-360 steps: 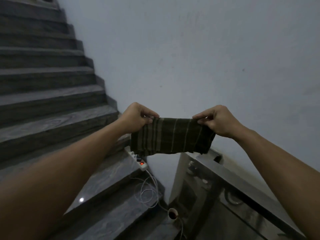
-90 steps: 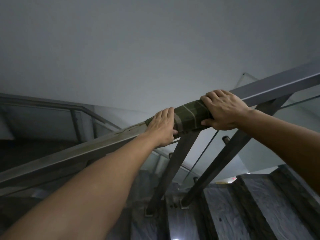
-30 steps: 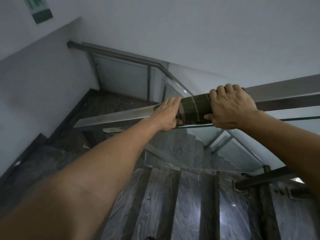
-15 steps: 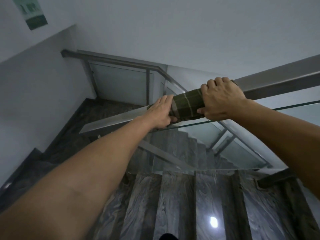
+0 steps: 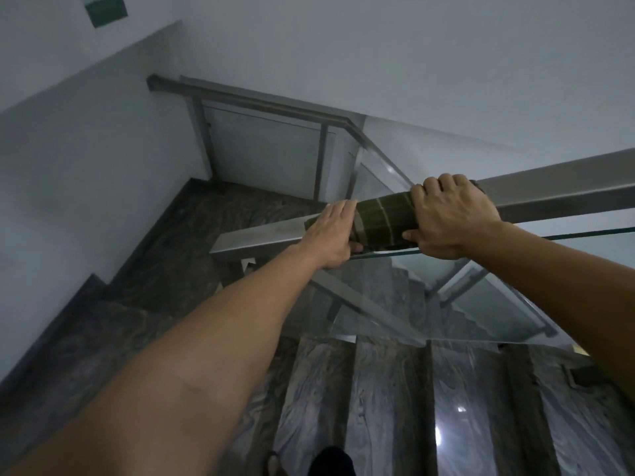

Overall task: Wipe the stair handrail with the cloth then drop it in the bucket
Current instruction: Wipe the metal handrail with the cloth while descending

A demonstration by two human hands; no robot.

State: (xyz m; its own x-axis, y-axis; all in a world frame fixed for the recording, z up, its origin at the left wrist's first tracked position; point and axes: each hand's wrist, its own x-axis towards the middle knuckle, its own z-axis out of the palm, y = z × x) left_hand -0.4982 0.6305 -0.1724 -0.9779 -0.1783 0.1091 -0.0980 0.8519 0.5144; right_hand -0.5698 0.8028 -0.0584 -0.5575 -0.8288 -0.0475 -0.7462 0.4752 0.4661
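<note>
Writing: a green and white sign (image 5: 104, 8) is stuck high on the wall at the top left. It is too blurry to read. No words show on anything else.
Shoe: a dark shoe tip (image 5: 331, 462) pokes in at the bottom edge, on the steps (image 5: 388, 400).
Steps: grey stone with wavy marks. They go down and away, and a bright light spot shines on one.
Arms: two bare arms reach forward from the bottom corners.
Left hand: the left hand (image 5: 331, 237) lies flat on the rail (image 5: 261, 235), palm down, fingers straight. It presses on the left end of the cloth.
Right hand: the right hand (image 5: 446, 218) is curled tight over the rail, squeezing the right end of the cloth.
Cloth: the cloth (image 5: 385, 221) is dark green with thin pale stripes. It is wrapped around the rail, between the two hands and touching both.
Rail: a flat grey metal bar that slopes up to the right.
Glass: a clear glass panel (image 5: 429, 304) hangs under the rail.
Far away: a second rail (image 5: 254, 99) runs along the landing below, next to the white wall (image 5: 378, 46).
</note>
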